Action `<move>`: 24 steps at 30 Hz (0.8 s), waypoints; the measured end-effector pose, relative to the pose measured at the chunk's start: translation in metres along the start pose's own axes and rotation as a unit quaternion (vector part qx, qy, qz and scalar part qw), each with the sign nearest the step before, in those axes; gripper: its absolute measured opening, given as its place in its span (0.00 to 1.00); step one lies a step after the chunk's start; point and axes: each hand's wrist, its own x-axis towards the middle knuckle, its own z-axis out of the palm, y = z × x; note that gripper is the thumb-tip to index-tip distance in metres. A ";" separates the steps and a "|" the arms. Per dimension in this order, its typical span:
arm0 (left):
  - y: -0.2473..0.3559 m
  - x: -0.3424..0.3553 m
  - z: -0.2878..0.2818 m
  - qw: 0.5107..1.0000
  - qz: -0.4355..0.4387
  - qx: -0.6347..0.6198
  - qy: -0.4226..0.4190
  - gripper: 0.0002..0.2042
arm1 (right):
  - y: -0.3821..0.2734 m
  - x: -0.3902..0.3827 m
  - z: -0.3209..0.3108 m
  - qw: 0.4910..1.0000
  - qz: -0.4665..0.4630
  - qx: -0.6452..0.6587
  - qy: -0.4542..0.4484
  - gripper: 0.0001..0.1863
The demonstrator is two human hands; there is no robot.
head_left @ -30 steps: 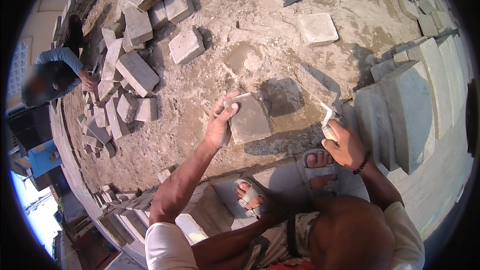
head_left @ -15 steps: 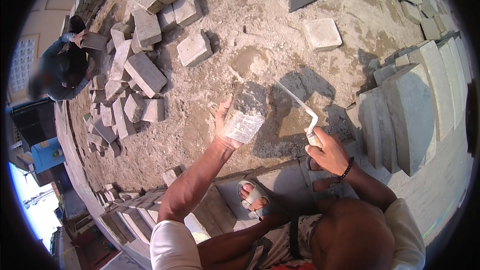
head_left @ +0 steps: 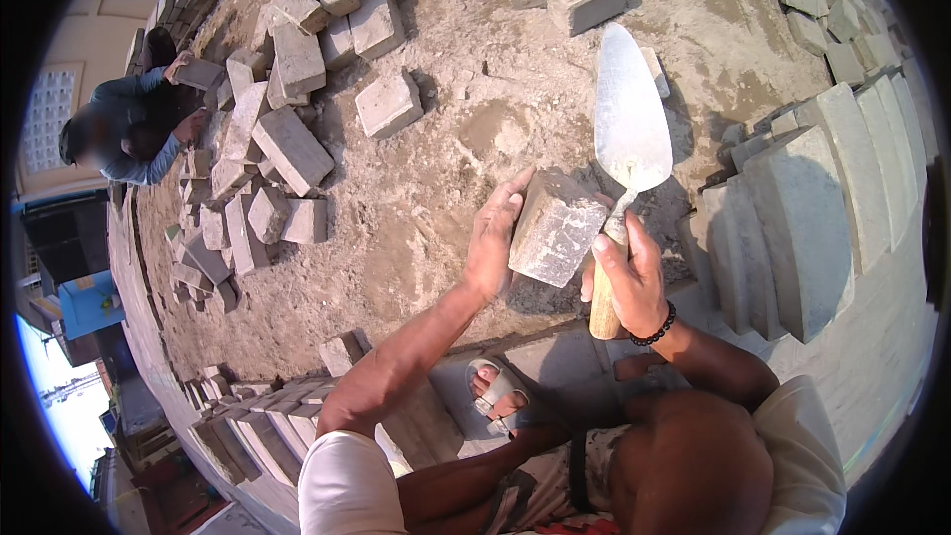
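Fingers loosely curved on the left hand [head_left: 492, 246], curled tightly on the right hand [head_left: 639, 285], sandy ground [head_left: 396, 208] piled with loose blocks [head_left: 294, 150] far left, grey block [head_left: 558, 233] held at centre by the left, trowel [head_left: 634, 144] gripped by its handle to the block's right, blade pointed far.

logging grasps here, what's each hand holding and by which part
Left hand: the concrete block, by its left side. Right hand: the trowel, by its wooden handle.
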 end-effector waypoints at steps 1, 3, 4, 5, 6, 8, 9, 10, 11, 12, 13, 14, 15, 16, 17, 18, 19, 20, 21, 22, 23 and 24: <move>0.004 0.000 0.004 0.999 0.021 0.030 -0.006 0.31 | -0.001 0.003 -0.001 1.000 0.001 -0.002 0.001 0.27; 0.006 0.000 0.002 0.992 0.060 0.106 -0.037 0.35 | -0.005 0.004 -0.001 1.000 0.024 -0.003 0.010 0.25; 0.007 -0.001 -0.004 0.983 0.079 0.153 -0.063 0.38 | -0.008 0.005 0.001 1.000 0.019 -0.017 0.011 0.25; 0.008 -0.002 -0.009 0.985 0.062 0.140 -0.076 0.40 | -0.011 0.006 0.004 0.999 0.015 -0.030 0.011 0.25; 0.010 -0.003 -0.010 0.987 0.044 0.127 -0.089 0.42 | -0.012 0.005 0.005 0.999 0.013 -0.045 0.013 0.24; 0.010 -0.004 -0.012 0.995 -0.041 0.004 -0.088 0.44 | -0.006 0.004 0.000 0.999 0.018 -0.045 0.001 0.24; 0.006 -0.005 -0.016 0.993 -0.070 -0.045 -0.081 0.44 | -0.005 0.006 -0.003 0.999 0.012 -0.043 -0.007 0.24; 0.003 -0.004 -0.020 0.988 -0.097 -0.094 -0.071 0.43 | -0.005 0.007 -0.006 0.999 0.006 -0.041 -0.016 0.24; 0.003 -0.007 -0.028 0.973 -0.114 -0.174 -0.097 0.43 | -0.004 0.004 -0.008 0.998 -0.007 -0.058 0.015 0.23; 0.005 -0.008 -0.031 0.951 -0.135 -0.250 -0.124 0.43 | 0.002 0.002 -0.016 0.996 -0.021 -0.082 0.021 0.23; 0.004 -0.009 -0.035 0.949 -0.128 -0.270 -0.096 0.43 | -0.001 -0.005 -0.020 0.994 0.002 -0.104 0.023 0.24; 0.004 -0.010 -0.041 0.951 -0.122 -0.271 -0.084 0.43 | -0.003 -0.013 -0.021 0.991 0.025 -0.126 0.024 0.24; 0.005 -0.009 -0.041 0.952 -0.116 -0.272 -0.074 0.43 | -0.002 -0.019 -0.025 0.982 -0.014 -0.186 -0.010 0.24; 0.005 -0.008 -0.042 0.953 -0.108 -0.274 -0.063 0.43 | 0.000 -0.027 -0.027 0.967 -0.053 -0.244 -0.045 0.25; 0.005 -0.008 -0.041 0.953 -0.111 -0.273 -0.070 0.43 | 0.001 -0.033 -0.029 0.946 -0.092 -0.301 -0.080 0.25; 0.006 -0.007 -0.041 0.953 -0.114 -0.270 -0.078 0.43 | -0.003 -0.039 -0.027 0.937 -0.035 -0.326 -0.116 0.24; 0.006 -0.006 -0.040 0.953 -0.117 -0.267 -0.086 0.43 | 0.005 -0.039 -0.029 0.921 -0.054 -0.358 -0.147 0.24; 0.005 -0.006 -0.037 0.954 -0.122 -0.261 -0.086 0.42 | 0.015 -0.037 -0.033 0.901 -0.074 -0.388 -0.179 0.23; 0.007 -0.007 -0.034 0.955 -0.125 -0.255 -0.083 0.42 | 0.019 -0.030 -0.037 0.893 -0.019 -0.418 -0.166 0.23; 0.008 -0.009 -0.034 0.956 -0.128 -0.250 -0.080 0.42 | 0.020 -0.018 -0.041 0.880 0.035 -0.448 -0.154 0.22; 0.007 -0.010 -0.037 0.942 -0.123 -0.279 -0.140 0.40 | 0.022 -0.006 -0.047 0.862 0.088 -0.478 -0.144 0.22; 0.008 -0.012 -0.037 0.961 -0.108 -0.234 -0.102 0.40 | 0.027 0.005 -0.057 0.855 0.115 -0.489 -0.132 0.23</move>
